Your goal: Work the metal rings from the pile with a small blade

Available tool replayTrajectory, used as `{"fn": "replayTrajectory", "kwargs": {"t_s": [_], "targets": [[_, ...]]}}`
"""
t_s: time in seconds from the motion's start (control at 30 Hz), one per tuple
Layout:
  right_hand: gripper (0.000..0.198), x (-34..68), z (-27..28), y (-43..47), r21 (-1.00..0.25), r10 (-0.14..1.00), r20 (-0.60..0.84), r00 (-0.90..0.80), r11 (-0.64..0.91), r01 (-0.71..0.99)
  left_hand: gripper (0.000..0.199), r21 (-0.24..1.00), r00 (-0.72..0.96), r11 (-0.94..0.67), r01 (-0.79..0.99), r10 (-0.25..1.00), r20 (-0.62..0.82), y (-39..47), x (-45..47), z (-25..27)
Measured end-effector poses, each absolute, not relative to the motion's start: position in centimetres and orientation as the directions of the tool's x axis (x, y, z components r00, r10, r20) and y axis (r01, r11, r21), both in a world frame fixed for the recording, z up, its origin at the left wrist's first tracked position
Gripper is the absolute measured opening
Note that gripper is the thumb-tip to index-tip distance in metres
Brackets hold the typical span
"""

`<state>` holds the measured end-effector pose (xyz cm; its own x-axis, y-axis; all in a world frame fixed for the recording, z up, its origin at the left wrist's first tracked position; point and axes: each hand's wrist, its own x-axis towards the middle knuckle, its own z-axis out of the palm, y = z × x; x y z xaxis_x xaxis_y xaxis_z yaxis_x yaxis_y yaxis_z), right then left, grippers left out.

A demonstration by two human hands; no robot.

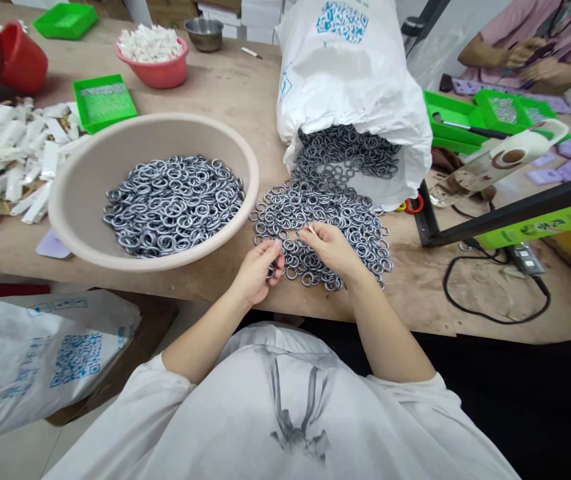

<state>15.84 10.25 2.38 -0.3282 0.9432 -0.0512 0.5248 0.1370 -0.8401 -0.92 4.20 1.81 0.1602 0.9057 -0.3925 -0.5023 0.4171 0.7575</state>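
A heap of grey metal-looking rings lies on the wooden table under and around my hands. At the heap's left edge, my left hand is closed, its fingers curled around a few grey rings. My right hand pinches over the middle of the heap; a small whitish bit shows at its fingertips, too small to name. A wide beige basin, part filled with the same kind of rings, stands left of my hands. Behind the heap, a white sack lies with its mouth toward me, more rings inside.
White plastic pieces, a green tray and a red bowl of white parts stand left and back. At right are a black metal frame, a cable with a power strip and a co-worker's hands.
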Motion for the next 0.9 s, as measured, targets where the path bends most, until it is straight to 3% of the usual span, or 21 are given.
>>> {"fn": "replayTrajectory", "kwargs": {"t_s": [0.03,0.1,0.17,0.27,0.33,0.5,0.57,0.7,0.9], "targets": [[0.039,16.0,2.6,9.3,-0.933,0.923,-0.059,-0.381,0.084,0.35,0.044,0.782,0.175,0.412,-0.469,0.911,-0.375,4.2,-0.3,1.7],[0.044,16.1,2.9,7.5,-0.992,0.9,-0.063,-0.431,-0.011,0.123,0.044,0.831,0.176,0.37,-0.416,0.929,-0.325,4.3,0.9,1.5],[0.043,16.1,2.8,6.2,-0.995,0.939,-0.035,-0.341,0.001,0.104,0.041,0.879,0.128,0.294,-0.376,0.956,-0.265,4.3,1.7,1.3],[0.031,16.3,2.5,5.2,-0.943,0.988,0.112,-0.104,0.139,0.302,0.039,0.931,0.044,0.185,-0.315,0.983,-0.181,4.4,2.3,1.3],[0.024,16.5,2.4,5.1,-0.922,0.987,0.154,-0.055,0.163,0.351,0.04,0.932,0.05,0.186,-0.311,0.983,-0.179,4.3,2.4,1.4],[0.028,16.1,2.1,5.3,-0.998,0.989,-0.016,-0.145,-0.024,-0.055,0.053,0.832,0.275,0.407,-0.377,0.907,-0.319,4.1,2.6,2.1],[0.029,15.7,1.7,5.4,-0.988,0.988,-0.046,-0.145,-0.066,-0.137,0.057,0.806,0.354,0.457,-0.377,0.875,-0.331,3.9,2.6,2.3],[0.028,15.6,1.2,5.3,-0.996,0.99,0.02,-0.136,0.008,-0.089,0.056,0.745,0.421,0.51,-0.43,0.843,-0.335,3.8,2.4,2.8],[0.032,16.0,1.9,5.3,-0.968,0.975,0.193,-0.114,0.208,0.14,0.045,0.756,0.323,0.475,-0.449,0.876,-0.359,3.4,2.5,3.8]]}}
